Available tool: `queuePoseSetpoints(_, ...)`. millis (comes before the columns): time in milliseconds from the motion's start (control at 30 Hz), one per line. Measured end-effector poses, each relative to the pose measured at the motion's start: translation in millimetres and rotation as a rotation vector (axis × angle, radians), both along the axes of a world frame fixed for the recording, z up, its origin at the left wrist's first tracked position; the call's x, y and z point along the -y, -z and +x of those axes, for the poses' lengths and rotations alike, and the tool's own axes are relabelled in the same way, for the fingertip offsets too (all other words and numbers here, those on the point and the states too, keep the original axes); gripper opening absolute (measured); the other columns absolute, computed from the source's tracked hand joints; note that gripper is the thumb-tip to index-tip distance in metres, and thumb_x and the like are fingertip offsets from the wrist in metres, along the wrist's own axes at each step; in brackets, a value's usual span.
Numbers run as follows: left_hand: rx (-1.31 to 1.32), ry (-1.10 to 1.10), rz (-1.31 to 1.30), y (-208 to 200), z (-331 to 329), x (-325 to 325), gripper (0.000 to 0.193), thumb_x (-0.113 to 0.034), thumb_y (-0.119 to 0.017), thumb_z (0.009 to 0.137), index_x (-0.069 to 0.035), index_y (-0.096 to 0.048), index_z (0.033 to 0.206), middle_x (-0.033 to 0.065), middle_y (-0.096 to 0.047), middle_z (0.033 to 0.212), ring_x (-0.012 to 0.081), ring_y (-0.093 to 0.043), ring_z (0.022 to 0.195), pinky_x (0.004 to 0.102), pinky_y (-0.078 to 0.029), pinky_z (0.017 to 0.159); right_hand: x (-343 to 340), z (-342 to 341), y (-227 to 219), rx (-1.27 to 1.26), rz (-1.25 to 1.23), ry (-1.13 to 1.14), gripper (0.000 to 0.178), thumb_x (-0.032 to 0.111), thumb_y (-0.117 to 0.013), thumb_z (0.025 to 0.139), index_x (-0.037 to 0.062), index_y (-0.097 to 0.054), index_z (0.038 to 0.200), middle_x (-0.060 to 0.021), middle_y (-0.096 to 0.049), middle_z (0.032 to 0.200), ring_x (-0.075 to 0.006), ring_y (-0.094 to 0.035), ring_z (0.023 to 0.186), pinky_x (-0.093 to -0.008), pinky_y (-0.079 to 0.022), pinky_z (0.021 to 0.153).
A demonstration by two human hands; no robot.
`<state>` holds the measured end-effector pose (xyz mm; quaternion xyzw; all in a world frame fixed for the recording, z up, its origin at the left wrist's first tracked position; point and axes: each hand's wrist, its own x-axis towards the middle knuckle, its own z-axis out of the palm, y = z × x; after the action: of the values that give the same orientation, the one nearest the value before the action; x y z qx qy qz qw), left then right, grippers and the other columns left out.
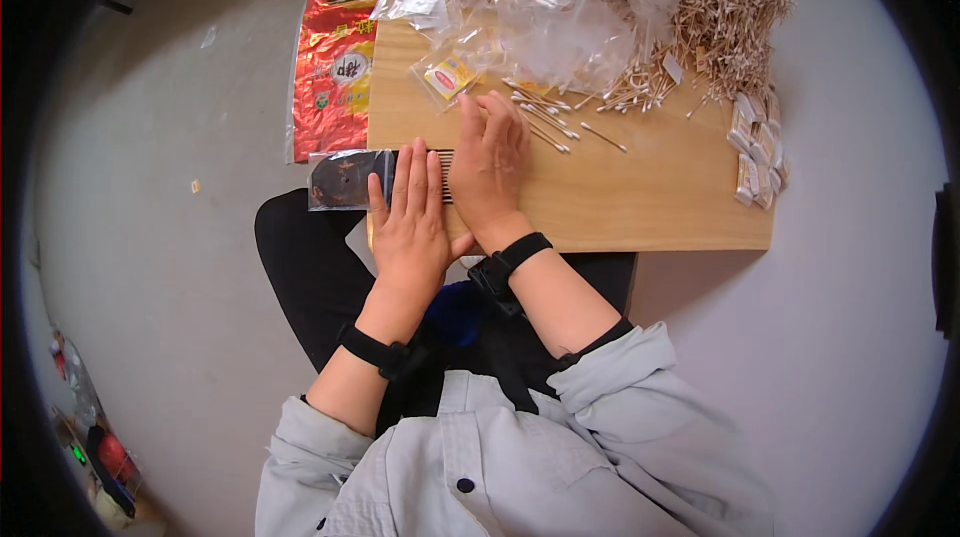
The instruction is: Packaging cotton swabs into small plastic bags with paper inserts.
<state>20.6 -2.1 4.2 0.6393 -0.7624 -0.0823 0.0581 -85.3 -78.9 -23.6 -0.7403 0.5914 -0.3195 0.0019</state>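
My left hand point(408, 222) lies flat, fingers stretched out and held close together, at the left edge of the wooden table. It presses on the end of a clear plastic bag point(345, 180) with something dark and flat inside, which sticks out past the edge. Between my hands shows a narrow strip of dark and light stripes point(447, 177); most of it is covered. My right hand point(488, 162) rests beside the strip with its fingers loosely bent and nothing visible in them. Just beyond its fingertips lie loose cotton swabs point(545, 122).
Clear plastic bags point(560, 17) are heaped at the back, beside a large pile of cotton swabs point(735, 22). White bundles point(757, 147) stack at the right edge. A small bag with a yellow card point(447, 77) lies at back left. A red package point(335, 67) hangs beyond the left edge.
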Motion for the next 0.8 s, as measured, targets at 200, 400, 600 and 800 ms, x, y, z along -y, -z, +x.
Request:
queuePoseSetpoints(200,-0.087,-0.155,-0.186,-27,32,0,0.075,-0.024,-0.079,0.073,-0.004,-0.045,0.136,0.0141,-0.039,0.146,0.0323,-0.032,0.140,0.0492,-0.026,0.113,-1,0,-2,-0.049,0.043,0.015,0.040,0.008,-0.052,0.087,0.0042,-0.049,0.126,-0.0111,-0.044,0.119,-0.0300,-0.041,0.125,-0.0493,-0.030,0.110)
queuePoseSetpoints(400,-0.237,-0.219,-0.029,-24,60,16,0.033,-0.021,-0.078,0.074,-0.006,-0.058,0.097,0.0099,-0.059,0.094,0.0277,-0.060,0.092,0.0388,-0.046,0.078,1,3,-6,-0.022,0.010,0.027,0.043,0.002,-0.052,0.085,0.0064,-0.050,0.127,-0.0118,-0.045,0.116,-0.0320,-0.043,0.122,-0.0467,-0.033,0.107)
queuePoseSetpoints(600,0.208,-0.152,0.121,-27,37,34,0.024,-0.024,-0.068,0.082,-0.003,-0.057,0.087,0.0146,-0.062,0.087,0.0291,-0.065,0.081,0.0410,-0.051,0.071,0,4,-6,-0.027,0.003,0.027,0.048,0.002,-0.051,0.084,0.0070,-0.047,0.132,-0.0117,-0.044,0.118,-0.0320,-0.043,0.122,-0.0474,-0.033,0.107)
queuePoseSetpoints(800,0.153,-0.151,0.052,-19,41,37,0.016,-0.019,-0.065,0.079,-0.005,-0.059,0.077,0.0126,-0.064,0.077,0.0312,-0.064,0.070,0.0415,-0.051,0.062,0,2,-3,-0.034,0.009,0.039,0.049,0.001,-0.051,0.084,0.0075,-0.046,0.132,-0.0117,-0.043,0.120,-0.0324,-0.042,0.123,-0.0477,-0.032,0.108)
